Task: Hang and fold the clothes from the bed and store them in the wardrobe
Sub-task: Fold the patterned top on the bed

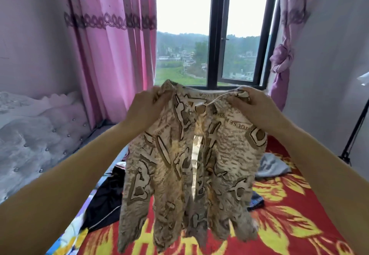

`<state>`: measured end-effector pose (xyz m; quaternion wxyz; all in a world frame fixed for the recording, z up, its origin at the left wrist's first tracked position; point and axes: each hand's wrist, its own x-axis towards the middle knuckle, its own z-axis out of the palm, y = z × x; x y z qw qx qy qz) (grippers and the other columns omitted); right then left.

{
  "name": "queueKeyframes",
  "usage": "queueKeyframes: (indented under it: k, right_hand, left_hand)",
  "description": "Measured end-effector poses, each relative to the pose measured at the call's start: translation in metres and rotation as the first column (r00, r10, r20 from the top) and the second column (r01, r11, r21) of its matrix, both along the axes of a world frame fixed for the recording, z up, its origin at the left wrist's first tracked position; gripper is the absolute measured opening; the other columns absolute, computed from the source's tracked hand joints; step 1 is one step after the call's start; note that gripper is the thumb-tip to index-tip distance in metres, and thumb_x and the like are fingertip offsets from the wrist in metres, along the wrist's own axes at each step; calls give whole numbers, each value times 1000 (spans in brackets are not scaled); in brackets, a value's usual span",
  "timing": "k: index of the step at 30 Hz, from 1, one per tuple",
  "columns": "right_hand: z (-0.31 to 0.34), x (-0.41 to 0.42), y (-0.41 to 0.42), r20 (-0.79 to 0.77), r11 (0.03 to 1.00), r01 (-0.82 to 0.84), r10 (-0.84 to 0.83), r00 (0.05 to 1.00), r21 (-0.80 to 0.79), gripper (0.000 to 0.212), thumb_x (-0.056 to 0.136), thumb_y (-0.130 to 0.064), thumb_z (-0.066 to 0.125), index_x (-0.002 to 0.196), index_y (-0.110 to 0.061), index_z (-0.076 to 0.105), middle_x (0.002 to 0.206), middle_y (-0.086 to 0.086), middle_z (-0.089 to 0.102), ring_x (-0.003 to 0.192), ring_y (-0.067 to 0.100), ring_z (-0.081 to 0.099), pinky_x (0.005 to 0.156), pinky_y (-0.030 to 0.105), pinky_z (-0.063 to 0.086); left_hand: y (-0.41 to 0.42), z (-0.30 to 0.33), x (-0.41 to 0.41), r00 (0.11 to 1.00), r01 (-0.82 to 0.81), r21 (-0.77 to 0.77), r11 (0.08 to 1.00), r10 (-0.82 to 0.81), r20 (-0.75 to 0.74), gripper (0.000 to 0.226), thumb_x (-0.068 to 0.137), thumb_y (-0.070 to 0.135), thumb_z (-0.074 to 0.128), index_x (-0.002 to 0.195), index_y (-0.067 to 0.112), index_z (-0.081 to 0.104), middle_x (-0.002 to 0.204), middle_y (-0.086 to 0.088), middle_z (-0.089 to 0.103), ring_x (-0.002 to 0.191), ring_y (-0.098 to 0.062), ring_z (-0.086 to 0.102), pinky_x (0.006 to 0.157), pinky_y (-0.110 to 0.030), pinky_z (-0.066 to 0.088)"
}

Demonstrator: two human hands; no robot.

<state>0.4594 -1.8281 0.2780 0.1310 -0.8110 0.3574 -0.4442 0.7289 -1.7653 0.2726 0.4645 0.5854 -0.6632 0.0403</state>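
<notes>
Nearest to us, our two bare forearms reach forward over the bed (289, 220), whose red blanket with yellow flowers fills the lower view. Our left hand (146, 108) pinches one top corner of a beige patterned shirt (185, 166), and our right hand (257, 105) pinches the other, fingers curled into the cloth. The shirt hangs in the air between them, open down the front, its hem dangling just above the blanket.

Behind it, more clothes lie on the bed: a dark garment (107, 196) to the left, a grey garment (273, 164) to the right, and a bit of denim (256, 199) near the shirt's right edge.

Farther off stand the pink curtain (111, 55) and the window (239, 35).

We judge the risks as these: both grips are shallow, so one corner could slip and drop the shirt into a heap; the open front could twist and spoil the fold; and the loose hem might drag the other clothes along. No wardrobe or hanger is in view.
</notes>
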Motion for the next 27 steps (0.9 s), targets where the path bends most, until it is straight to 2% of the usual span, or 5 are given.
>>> queueKeyframes:
  k: [7, 15, 18, 23, 27]
  right_hand:
    - [-10, 54, -11, -385, 942, 335, -300, 873, 25, 30, 102, -33, 44, 90, -9, 59, 83, 9, 61, 81, 27, 61, 69, 34, 50]
    - [-1, 75, 5, 72, 866, -384, 382, 921, 319, 24, 103, -34, 41, 98, -17, 57, 85, -3, 60, 79, 9, 56, 76, 28, 47]
    - [-6, 66, 6, 95, 831, -459, 454, 886, 315, 19, 98, -14, 54, 117, -11, 51, 96, -1, 58, 85, 6, 56, 77, 21, 50]
    - [-3, 56, 9, 146, 887, -421, 399, 905, 191, 26, 98, 1, 48, 118, -15, 53, 101, -9, 60, 91, -1, 57, 80, 11, 45]
    - [0, 51, 16, 57, 825, -501, 505, 861, 263, 33, 97, 4, 47, 126, -12, 53, 111, -1, 63, 102, 7, 61, 91, 22, 50]
  left_hand:
    - [-20, -11, -39, 990, 34, 329, 944, 15, -143, 32, 99, 17, 50, 67, 14, 51, 55, 1, 47, 37, -7, 45, 33, -11, 34]
    - [-1, 13, -63, 679, 554, 279, 784, -232, -697, 15, 100, 16, 48, 98, 5, 58, 72, -11, 66, 54, -15, 66, 52, -25, 57]
    - [6, 17, -50, 785, 520, 313, 795, -301, -541, 12, 97, 5, 51, 102, 3, 62, 85, -9, 68, 75, -19, 67, 71, -22, 58]
    - [9, 26, -36, 950, 107, -41, 993, -90, 299, 48, 83, 19, 75, 124, 7, 54, 128, -13, 48, 123, -23, 40, 102, -30, 30]
    - [3, 51, -26, 854, 236, 393, 889, -383, 352, 95, 77, 29, 80, 151, 30, 21, 147, 3, 42, 126, 4, 36, 108, -26, 28]
